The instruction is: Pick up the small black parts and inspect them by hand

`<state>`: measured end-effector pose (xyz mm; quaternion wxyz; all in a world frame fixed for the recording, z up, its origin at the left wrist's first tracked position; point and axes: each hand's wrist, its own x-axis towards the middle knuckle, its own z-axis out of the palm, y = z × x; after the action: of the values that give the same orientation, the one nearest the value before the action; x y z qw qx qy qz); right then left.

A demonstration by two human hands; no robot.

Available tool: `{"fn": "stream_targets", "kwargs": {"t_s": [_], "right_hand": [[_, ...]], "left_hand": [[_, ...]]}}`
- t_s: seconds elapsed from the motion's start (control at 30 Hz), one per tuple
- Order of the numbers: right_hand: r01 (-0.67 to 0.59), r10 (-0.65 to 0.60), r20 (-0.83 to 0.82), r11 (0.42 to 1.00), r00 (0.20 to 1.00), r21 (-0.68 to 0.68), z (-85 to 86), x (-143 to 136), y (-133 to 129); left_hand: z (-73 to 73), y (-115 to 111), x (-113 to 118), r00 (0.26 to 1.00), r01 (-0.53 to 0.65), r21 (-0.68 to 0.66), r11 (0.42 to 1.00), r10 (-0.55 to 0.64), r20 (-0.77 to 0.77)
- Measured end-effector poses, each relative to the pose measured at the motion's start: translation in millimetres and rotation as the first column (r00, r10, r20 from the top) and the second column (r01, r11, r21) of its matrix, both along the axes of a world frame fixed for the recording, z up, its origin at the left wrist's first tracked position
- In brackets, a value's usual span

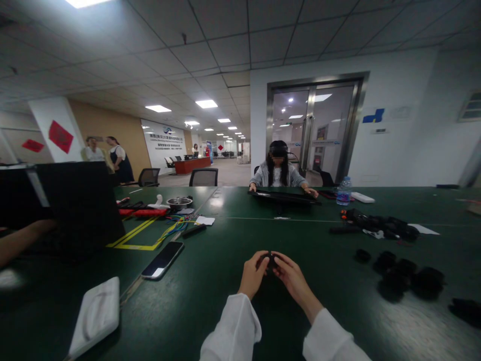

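Both my hands meet over the middle of the green table (180, 311). Between the fingertips is a small black part (270, 261), mostly covered, so its kind cannot be made out. My left hand (253, 275) pinches it from the left, thumb and fingers closed. From the right, my right hand (292, 279) grips the same part with thumb and forefinger. To the right lie several black pieces (405, 275), dark and blurred.
A phone (163, 259) and a white device (95, 317) lie at left, near a black monitor (78, 205) and coloured wires (173, 228). Opposite, a person (277, 170) holds a black panel (283, 196). A water bottle (343, 191) stands at right, behind black gear (383, 224).
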<state>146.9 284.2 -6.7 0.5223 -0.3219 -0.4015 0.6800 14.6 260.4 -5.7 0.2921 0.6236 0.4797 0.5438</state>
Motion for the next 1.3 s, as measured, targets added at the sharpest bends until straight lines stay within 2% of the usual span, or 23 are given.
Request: {"fn": "stream_targets", "kwargs": {"t_s": [0.2,0.37,0.5,0.57,0.67,0.77,0.83,0.87,0.9,0.93,0.97,1.0,1.03,1.1,1.17,1.23,1.3], "right_hand": [[0.042,-0.043,-0.044,0.999,0.998,-0.020,-2.5,0.2,2.5],[0.081,-0.083,-0.056,0.996,0.995,-0.024,1.0,-0.3,0.9],[0.070,-0.071,-0.031,0.997,0.997,-0.010,5.2,0.8,-3.2],[0.066,-0.066,-0.025,0.998,0.998,0.001,6.7,2.2,-4.0],[0.125,-0.124,-0.046,0.992,0.991,0.015,7.3,7.4,-1.0],[0.229,-0.229,-0.030,0.973,0.973,0.033,5.0,21.4,8.4],[0.335,-0.341,0.057,0.938,0.938,0.086,1.6,38.5,17.2],[0.404,-0.420,0.138,0.905,0.897,0.134,-0.5,49.3,21.9],[0.480,-0.518,0.244,0.854,0.820,0.199,-2.6,61.2,26.4],[0.542,-0.611,0.359,0.791,0.706,0.282,-4.6,74.0,30.4],[0.588,-0.699,0.456,0.713,0.551,0.382,-6.4,87.0,33.8],[0.603,-0.760,0.514,0.639,0.397,0.478,-7.7,99.7,36.3],[0.587,-0.786,0.556,0.592,0.270,0.553,-8.5,111.7,37.8],[0.513,-0.807,0.587,0.533,0.068,0.673,-8.1,132.1,38.1],[0.425,-0.815,0.572,0.486,-0.094,0.763,-5.6,146.7,35.4],[0.361,-0.803,0.555,0.463,-0.217,0.810,-2.7,156.3,31.9],[0.327,-0.770,0.565,0.474,-0.297,0.817,-1.5,162.9,29.8]], "left_hand": [[-2.3,2.2,1.5,0.999,0.030,0.012,0.999,-0.029,-0.024],[-2.5,1.5,2.5,0.999,0.047,-0.051,0.998,-0.046,0.026],[0.8,-1.5,2.8,0.999,0.015,-0.093,0.996,-0.010,0.053],[1.3,-1.7,2.9,0.995,0.015,-0.111,0.994,-0.003,0.104],[-1.0,1.5,2.2,0.975,-0.006,-0.144,0.990,0.038,0.220],[-5.0,7.2,-1.9,0.923,-0.026,-0.217,0.976,0.107,0.371],[-6.8,10.1,-6.7,0.871,-0.015,-0.264,0.964,0.143,0.471],[-7.2,11.0,-9.3,0.844,-0.012,-0.280,0.960,0.161,0.512],[-7.2,11.4,-11.9,0.820,-0.009,-0.291,0.957,0.173,0.546],[-7.0,11.4,-14.3,0.797,-0.010,-0.296,0.955,0.186,0.574],[-6.5,11.1,-16.4,0.778,-0.012,-0.298,0.954,0.196,0.597],[-6.0,10.6,-18.0,0.760,-0.016,-0.301,0.954,0.207,0.616],[-5.5,10.2,-19.1,0.744,-0.020,-0.302,0.953,0.216,0.632],[-4.6,9.5,-20.1,0.717,-0.030,-0.307,0.951,0.235,0.657],[-3.9,9.3,-19.9,0.701,-0.031,-0.306,0.952,0.239,0.672],[-2.8,8.8,-19.2,0.698,-0.029,-0.300,0.954,0.234,0.677],[-1.4,7.8,-18.6,0.700,-0.035,-0.301,0.953,0.238,0.673]]}}
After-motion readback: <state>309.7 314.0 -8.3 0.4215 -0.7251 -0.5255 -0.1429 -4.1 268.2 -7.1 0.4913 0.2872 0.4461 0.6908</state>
